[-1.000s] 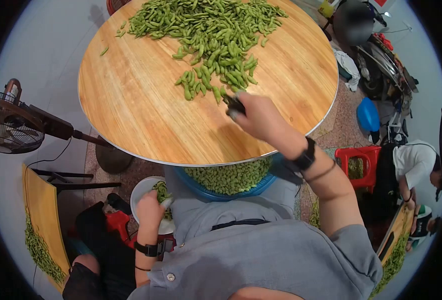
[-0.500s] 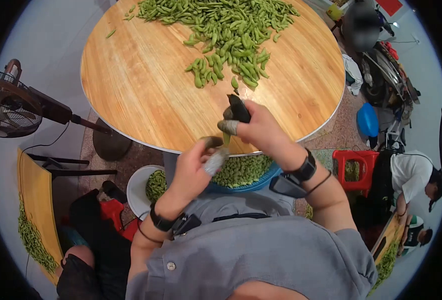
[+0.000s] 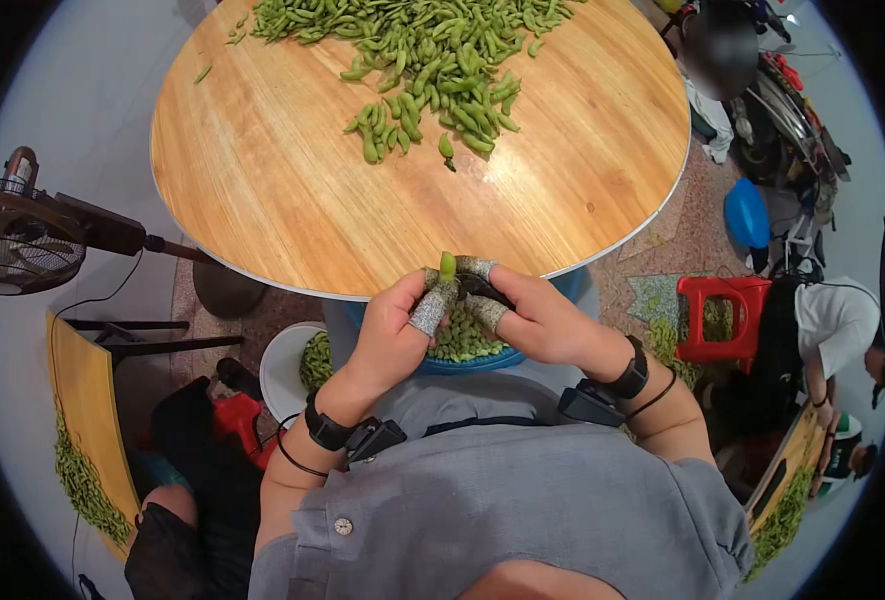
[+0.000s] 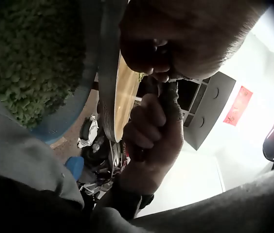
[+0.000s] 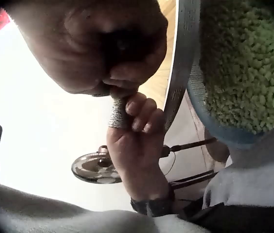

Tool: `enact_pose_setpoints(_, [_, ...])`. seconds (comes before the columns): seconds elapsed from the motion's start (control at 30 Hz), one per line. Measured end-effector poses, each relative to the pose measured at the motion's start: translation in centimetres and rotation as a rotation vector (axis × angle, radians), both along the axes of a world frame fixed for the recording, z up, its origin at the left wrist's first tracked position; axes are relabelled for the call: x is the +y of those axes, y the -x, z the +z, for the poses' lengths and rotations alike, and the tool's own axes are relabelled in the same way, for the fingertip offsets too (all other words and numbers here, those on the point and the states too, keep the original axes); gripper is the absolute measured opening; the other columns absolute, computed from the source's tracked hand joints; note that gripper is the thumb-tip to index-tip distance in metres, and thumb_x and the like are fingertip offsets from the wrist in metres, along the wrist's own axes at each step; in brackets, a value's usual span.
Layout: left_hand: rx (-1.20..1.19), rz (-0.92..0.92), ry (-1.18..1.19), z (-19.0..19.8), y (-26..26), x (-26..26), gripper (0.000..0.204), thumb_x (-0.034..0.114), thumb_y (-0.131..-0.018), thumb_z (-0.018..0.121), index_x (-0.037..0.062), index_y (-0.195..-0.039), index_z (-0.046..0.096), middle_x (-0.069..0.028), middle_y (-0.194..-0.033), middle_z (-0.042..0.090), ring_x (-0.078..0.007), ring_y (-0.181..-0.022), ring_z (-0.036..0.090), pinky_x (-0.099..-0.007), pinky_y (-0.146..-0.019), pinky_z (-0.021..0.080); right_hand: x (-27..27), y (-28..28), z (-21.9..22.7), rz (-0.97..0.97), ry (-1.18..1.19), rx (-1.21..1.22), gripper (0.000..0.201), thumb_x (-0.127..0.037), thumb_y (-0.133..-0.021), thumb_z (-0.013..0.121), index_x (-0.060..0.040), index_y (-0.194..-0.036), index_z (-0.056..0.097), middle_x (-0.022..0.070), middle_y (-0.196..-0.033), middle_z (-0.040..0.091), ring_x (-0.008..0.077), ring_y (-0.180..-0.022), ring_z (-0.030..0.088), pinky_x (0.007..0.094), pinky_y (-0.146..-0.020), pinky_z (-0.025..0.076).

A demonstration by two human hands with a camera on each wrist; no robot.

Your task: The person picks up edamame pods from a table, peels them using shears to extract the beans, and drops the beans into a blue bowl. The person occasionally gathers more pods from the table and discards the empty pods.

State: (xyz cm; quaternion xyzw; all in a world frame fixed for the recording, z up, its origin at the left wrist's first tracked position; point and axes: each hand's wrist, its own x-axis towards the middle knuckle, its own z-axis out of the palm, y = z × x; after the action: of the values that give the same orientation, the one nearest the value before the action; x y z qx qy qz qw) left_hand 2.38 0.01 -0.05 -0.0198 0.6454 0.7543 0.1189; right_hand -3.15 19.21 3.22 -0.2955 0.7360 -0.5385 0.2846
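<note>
A single green edamame pod (image 3: 448, 265) stands upright just over the near edge of the round wooden table (image 3: 263, 200). My left hand (image 3: 431, 300) and my right hand (image 3: 485, 298) pinch it between them, fingertips touching. Several fingers (image 3: 429, 313) are wrapped in grey tape. Something small and dark shows under my right fingers; I cannot make out what it is. From the left wrist, my left hand (image 4: 176, 43) is near the lens and my right hand (image 4: 151, 131) curls beyond it. From the right wrist, my right hand (image 5: 103, 53) meets my taped left hand (image 5: 132, 124).
A big pile of pods (image 3: 413, 50) covers the table's far half. A blue basin of shelled beans (image 3: 463, 340) sits under the hands on my lap, and a white bowl (image 3: 281, 372) lies lower left. A fan (image 3: 13, 245) stands left, a red stool (image 3: 718, 320) and a person right.
My left hand rose from the white bowl to the table edge. My right hand drew back from the pile with a pod, and both hands now meet on it.
</note>
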Motion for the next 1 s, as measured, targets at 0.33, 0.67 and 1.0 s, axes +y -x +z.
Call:
enact_pose_setpoints(0.33, [0.534,0.042,0.672,0.8,0.3,0.3,0.009,0.01,-0.084,0.057,0.0019,-0.088,0.055,-0.0084,-0.069,0.055,-0.0174,-0.061,0.054,-0.0278,-0.057,0.044,0.2,-0.1,0.7,-0.031,0.105,-0.417,0.041,-0.009,-0.09,0.043,-0.0041,-0.131,0.042,0.0028,-0.088,0.055,0.0098,-0.075,0.051,0.0247,-0.066,0.044])
enact_pose_setpoints(0.67, [-0.217,-0.179,-0.715,-0.9,-0.6,-0.9,0.012,0.008,-0.09,0.054,0.0008,-0.1,0.057,-0.0036,-0.065,0.053,-0.0152,-0.051,0.048,-0.0321,-0.051,0.043,1.0,0.1,0.6,0.026,0.342,-1.204,0.037,-0.014,-0.096,0.039,-0.0198,-0.132,0.042,-0.0076,-0.064,0.033,0.0009,-0.048,0.024,0.0176,-0.042,0.021])
enact_pose_setpoints(1.0, [0.623,0.044,0.865,-0.7,0.1,0.7,0.011,0.011,-0.092,0.054,0.0039,-0.099,0.059,-0.004,-0.066,0.055,-0.0141,-0.056,0.056,-0.0266,-0.051,0.046,0.9,-0.6,1.0,-0.124,0.149,-0.99,0.038,-0.013,-0.095,0.038,-0.0183,-0.132,0.042,-0.0079,-0.063,0.034,0.0016,-0.05,0.027,0.0187,-0.044,0.024])
